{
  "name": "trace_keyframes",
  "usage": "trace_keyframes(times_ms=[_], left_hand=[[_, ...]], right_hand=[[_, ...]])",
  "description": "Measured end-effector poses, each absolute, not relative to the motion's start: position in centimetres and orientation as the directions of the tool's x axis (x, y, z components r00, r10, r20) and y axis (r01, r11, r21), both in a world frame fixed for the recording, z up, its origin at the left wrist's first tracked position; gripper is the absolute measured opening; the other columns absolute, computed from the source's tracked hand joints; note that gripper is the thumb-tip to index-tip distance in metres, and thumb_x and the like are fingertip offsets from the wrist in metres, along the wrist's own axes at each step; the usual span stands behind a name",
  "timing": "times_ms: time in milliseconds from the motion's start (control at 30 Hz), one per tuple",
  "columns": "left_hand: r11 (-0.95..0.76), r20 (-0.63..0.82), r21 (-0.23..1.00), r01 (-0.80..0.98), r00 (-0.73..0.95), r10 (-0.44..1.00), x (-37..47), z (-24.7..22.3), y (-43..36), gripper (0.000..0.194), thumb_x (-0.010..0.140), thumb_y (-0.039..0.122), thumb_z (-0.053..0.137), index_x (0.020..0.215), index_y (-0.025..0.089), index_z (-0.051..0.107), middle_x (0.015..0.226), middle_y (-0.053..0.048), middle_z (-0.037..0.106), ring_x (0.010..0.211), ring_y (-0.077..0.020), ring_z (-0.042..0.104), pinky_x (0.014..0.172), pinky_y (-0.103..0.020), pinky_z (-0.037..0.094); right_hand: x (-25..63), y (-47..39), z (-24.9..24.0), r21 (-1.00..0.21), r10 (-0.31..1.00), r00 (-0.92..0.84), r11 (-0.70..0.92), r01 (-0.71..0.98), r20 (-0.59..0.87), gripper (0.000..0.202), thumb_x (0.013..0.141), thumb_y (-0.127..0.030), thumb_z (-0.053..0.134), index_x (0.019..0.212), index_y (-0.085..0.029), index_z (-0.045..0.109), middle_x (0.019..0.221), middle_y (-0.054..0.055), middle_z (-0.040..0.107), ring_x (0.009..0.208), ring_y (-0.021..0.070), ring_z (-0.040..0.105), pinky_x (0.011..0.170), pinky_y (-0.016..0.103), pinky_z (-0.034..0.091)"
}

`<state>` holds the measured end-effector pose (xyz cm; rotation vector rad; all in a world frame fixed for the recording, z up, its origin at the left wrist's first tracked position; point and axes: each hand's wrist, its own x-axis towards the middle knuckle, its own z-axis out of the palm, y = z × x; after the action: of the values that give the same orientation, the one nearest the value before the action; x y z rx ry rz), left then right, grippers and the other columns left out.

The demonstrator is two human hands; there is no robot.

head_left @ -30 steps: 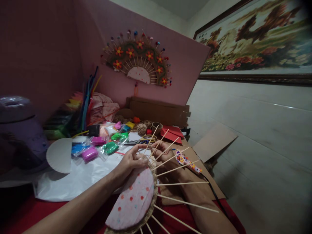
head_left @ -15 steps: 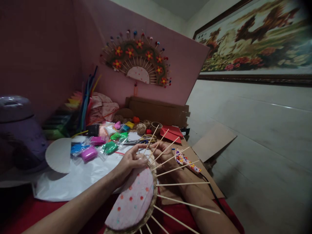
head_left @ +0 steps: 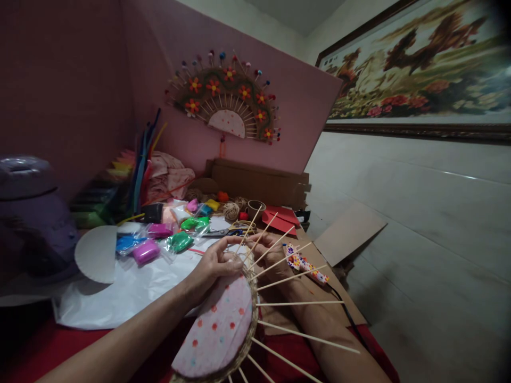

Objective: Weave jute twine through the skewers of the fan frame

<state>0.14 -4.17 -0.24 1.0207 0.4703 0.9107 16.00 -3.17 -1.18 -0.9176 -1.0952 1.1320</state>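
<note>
A half-round piece covered in pink floral cloth (head_left: 219, 327) is tilted in front of me, its curved edge bound with twine (head_left: 254, 319). Thin wooden sticks (head_left: 301, 304) fan out from that edge. My left hand (head_left: 221, 260) grips the upper end of the piece, thumb on its face and forefinger reaching past the sticks. Behind the upper sticks, my right hand (head_left: 267, 250) has its fingers pinched together near the left forefinger. What the right fingertips hold is too small to make out.
Bags of coloured clay (head_left: 146, 251), scissors (head_left: 219, 233), twine balls (head_left: 231, 211) and a cup (head_left: 256, 209) lie beyond my hands. A cloth-covered glue gun (head_left: 305, 264) with a black cord rests on cardboard at right. A grey half disc (head_left: 96, 254) stands left. A finished fan (head_left: 229, 101) hangs behind.
Almost nothing differs. The right hand has shifted very slightly, and the sticks have moved a little; both hands keep their places.
</note>
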Motion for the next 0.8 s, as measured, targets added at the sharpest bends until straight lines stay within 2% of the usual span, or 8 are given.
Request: trace_keyframes(times_ms=[133,267,333,500,600,800], left_hand=[[0.218,0.049,0.889,-0.403,0.556,0.830,0.17,-0.36,-4.09,0.060,0.059,0.024,0.077,0.113,0.017,0.052,0.057,0.003,0.058,0.052,-0.0144,0.058,0.056,-0.026,0.043],[0.215,0.046,0.893,-0.394,0.558,0.829,0.17,-0.38,-4.02,0.063,0.058,0.025,0.077,0.115,0.016,0.052,0.058,0.002,0.059,0.054,-0.0158,0.059,0.055,-0.026,0.043],[0.215,0.046,0.894,-0.392,0.560,0.827,0.17,-0.37,-4.01,0.063,0.057,0.024,0.078,0.114,0.016,0.052,0.057,0.002,0.059,0.054,-0.0161,0.060,0.054,-0.025,0.043],[0.217,0.062,0.887,-0.408,0.571,0.819,0.21,-0.49,-4.02,0.058,0.058,0.023,0.077,0.111,0.016,0.054,0.055,0.003,0.058,0.052,-0.0155,0.059,0.053,-0.025,0.042],[0.206,0.073,0.887,-0.412,0.566,0.821,0.21,-0.65,-3.99,0.057,0.058,0.023,0.077,0.110,0.016,0.054,0.056,0.002,0.059,0.051,-0.0149,0.058,0.053,-0.025,0.042],[0.198,0.063,0.896,-0.397,0.555,0.830,0.07,-0.46,-3.96,0.057,0.060,0.025,0.076,0.112,0.016,0.053,0.058,0.001,0.059,0.056,-0.0160,0.060,0.056,-0.026,0.044]], right_hand=[[16.01,-3.21,-1.26,-0.954,0.981,0.086,0.187,-0.236,0.171,0.014,0.062,-0.026,0.074,0.066,-0.016,0.065,0.045,-0.006,0.043,0.040,0.0050,0.026,0.041,0.022,0.017],[15.76,-3.29,-1.30,-0.943,0.977,0.105,0.208,-0.261,0.186,0.014,0.060,-0.028,0.076,0.065,-0.019,0.066,0.059,-0.002,0.059,0.050,0.0095,0.045,0.049,0.023,0.033],[15.70,-3.35,-1.31,-0.943,0.975,0.117,0.213,-0.256,0.188,0.014,0.059,-0.029,0.077,0.065,-0.019,0.067,0.064,-0.001,0.063,0.055,0.0119,0.050,0.054,0.026,0.037],[15.82,-3.38,-1.34,-0.953,0.975,0.127,0.208,-0.220,0.183,0.014,0.060,-0.029,0.077,0.067,-0.019,0.069,0.067,0.001,0.064,0.059,0.0150,0.053,0.055,0.028,0.038],[15.89,-3.29,-1.42,-0.954,0.978,0.099,0.202,-0.223,0.184,0.014,0.063,-0.029,0.075,0.068,-0.019,0.068,0.064,0.000,0.061,0.057,0.0137,0.052,0.055,0.027,0.038],[16.01,-3.07,-1.52,-0.958,0.981,0.060,0.193,-0.214,0.184,0.020,0.065,-0.033,0.075,0.068,-0.018,0.062,0.052,-0.005,0.050,0.044,0.0075,0.038,0.044,0.022,0.026]])
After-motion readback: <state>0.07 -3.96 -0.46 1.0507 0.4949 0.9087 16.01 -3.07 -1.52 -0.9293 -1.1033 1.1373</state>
